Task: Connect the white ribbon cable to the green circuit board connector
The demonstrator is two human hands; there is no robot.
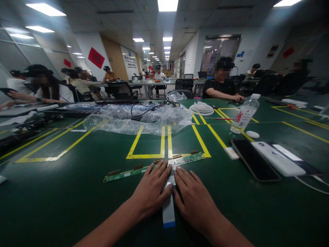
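A long, narrow green circuit board (190,158) lies slantwise on the green table in front of me. From its middle a white flat ribbon cable (168,206) with a blue end runs toward me. My left hand (151,190) rests flat, its fingertips on the board's middle and its thumb over the cable. Just right of the cable my right hand (194,195) lies palm down, fingers stretched, with the fingertips at the board's near edge. Where the cable meets the board is partly covered by my fingers.
Beyond the board lie crumpled clear plastic wrap (144,116) with black cables and a white fan grille (202,108). At right are a plastic bottle (244,115), a black phone (254,159) and a white phone (277,157). A person in black (222,82) sits across the table.
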